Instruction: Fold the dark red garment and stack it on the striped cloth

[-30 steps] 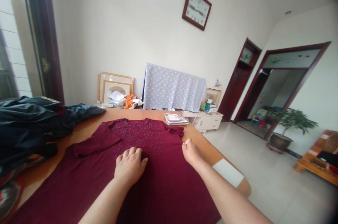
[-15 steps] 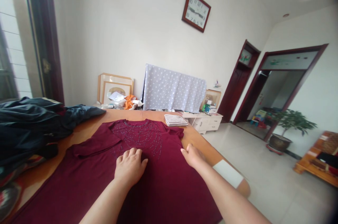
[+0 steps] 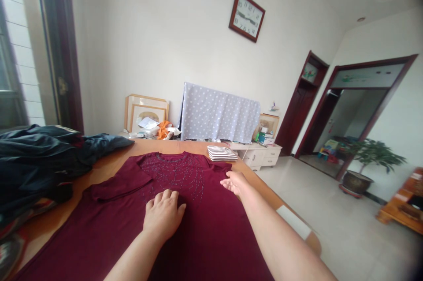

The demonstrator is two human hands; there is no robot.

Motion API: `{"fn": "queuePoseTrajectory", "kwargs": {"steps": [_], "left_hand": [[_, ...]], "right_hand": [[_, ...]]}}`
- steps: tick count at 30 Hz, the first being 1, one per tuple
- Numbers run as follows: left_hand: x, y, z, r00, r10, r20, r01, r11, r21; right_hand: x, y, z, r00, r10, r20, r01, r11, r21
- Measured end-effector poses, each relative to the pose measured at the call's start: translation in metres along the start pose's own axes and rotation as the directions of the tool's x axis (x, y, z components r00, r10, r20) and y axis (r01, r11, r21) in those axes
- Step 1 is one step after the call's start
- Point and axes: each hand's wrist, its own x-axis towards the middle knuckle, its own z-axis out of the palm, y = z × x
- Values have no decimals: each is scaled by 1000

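Observation:
A dark red top (image 3: pixel 198 223) with beaded lines across the chest lies spread flat on an orange-brown bed surface (image 3: pixel 105 164). Its left sleeve (image 3: pixel 122 181) is folded in over the body. My left hand (image 3: pixel 163 215) rests palm down on the middle of the top, fingers slightly spread. My right hand (image 3: pixel 234 182) hovers at the top's right edge near the right sleeve (image 3: pixel 222 167), fingers loosely stretched out and holding nothing. A white patch (image 3: pixel 294 222) is stuck on my right forearm.
Dark blue clothes (image 3: pixel 42 157) are heaped at the left of the bed. A folded striped cloth (image 3: pixel 221 153) lies at the far edge. Beyond stand picture frames (image 3: pixel 145 111), a dotted cloth cover (image 3: pixel 218 113), a white cabinet (image 3: pixel 261 155) and a potted plant (image 3: pixel 366 162).
My right hand has lifted off the right edge of the top and moved forward toward the sleeve, opening its fingers. My left hand has stayed where it was.

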Motion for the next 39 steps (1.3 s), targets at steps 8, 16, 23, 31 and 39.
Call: {"fn": "queuePoseTrajectory", "kwargs": {"steps": [8, 16, 23, 31, 39], "left_hand": [[0, 1, 0, 1000, -4, -8, 4, 1000, -4], [0, 1, -1, 1000, -10, 0, 10, 1000, -3], [0, 3, -4, 999, -21, 35, 21, 1000, 2], [0, 2, -3, 999, -19, 33, 19, 1000, -5], [-1, 3, -3, 999, -18, 29, 18, 1000, -6]], "right_hand": [[15, 0, 2, 1000, -8, 26, 4, 986, 166], [15, 0, -2, 998, -52, -45, 60, 977, 203], [18, -2, -2, 996, 77, -35, -74, 994, 78], [17, -10, 2, 998, 59, 16, -60, 997, 53], [8, -3, -2, 998, -38, 52, 34, 997, 73]]}}
